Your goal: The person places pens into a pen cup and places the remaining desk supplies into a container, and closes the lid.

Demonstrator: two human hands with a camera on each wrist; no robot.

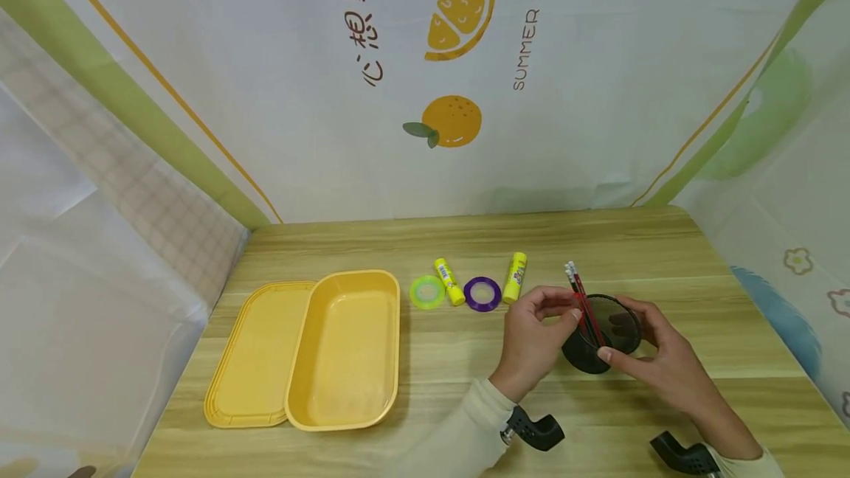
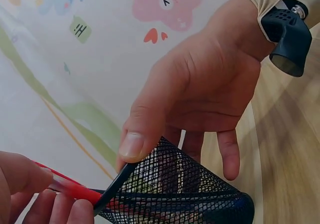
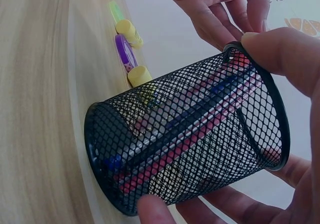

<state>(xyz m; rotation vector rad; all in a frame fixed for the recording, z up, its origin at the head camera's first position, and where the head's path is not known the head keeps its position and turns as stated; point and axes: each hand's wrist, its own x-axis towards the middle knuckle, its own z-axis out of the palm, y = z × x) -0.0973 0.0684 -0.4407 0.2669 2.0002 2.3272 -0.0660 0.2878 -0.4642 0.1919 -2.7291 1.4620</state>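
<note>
Wooden table (image 1: 432, 360): right hand (image 1: 654, 356) fingers grip tilted mesh cup (image 1: 600, 338); left hand (image 1: 534, 338) fingers pinch pencils (image 1: 584, 305) inside.

Soft, even light falls on my worktop (image 1: 465, 360), with only faint shadows. My head view bends at the edges; both wrist views are dimmer, with blurred backgrounds.

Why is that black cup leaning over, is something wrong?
The mesh pen cup is tilted because the right hand grips it, base on the table. The left hand pinches the red pencils sticking out. Nothing has spilled or looks broken.
</note>
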